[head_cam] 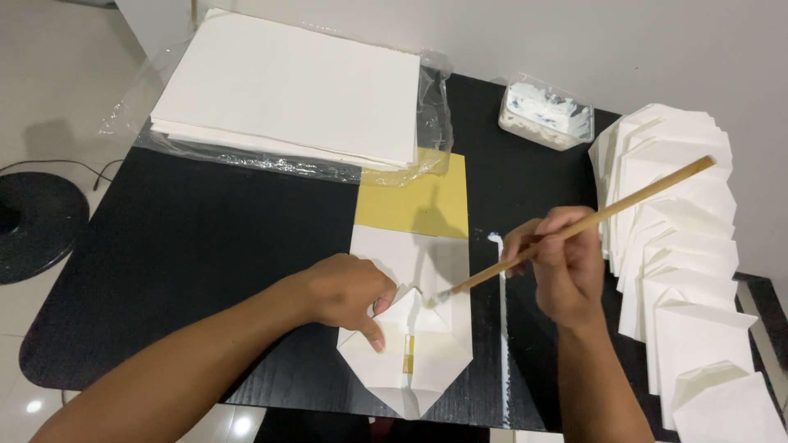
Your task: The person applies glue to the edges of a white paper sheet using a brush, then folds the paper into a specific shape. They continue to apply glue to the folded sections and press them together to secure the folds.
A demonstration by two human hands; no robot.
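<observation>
A white paper sheet (435, 344), partly folded into a pointed envelope shape, lies on a yellow card (423, 205) near the front of the black table (213, 246). My left hand (349, 291) presses down on its left folded flap. My right hand (566, 262) grips a long wooden brush (624, 205). The bristle tip touches the folded flaps at the paper's centre, just right of my left hand's fingers.
A stack of white sheets (287, 90) on clear plastic wrap lies at the back left. A small clear tub of white paste (548, 113) stands at the back. Several folded white envelopes (689, 246) overlap in a row along the right edge. A black round base (37, 221) stands on the floor at left.
</observation>
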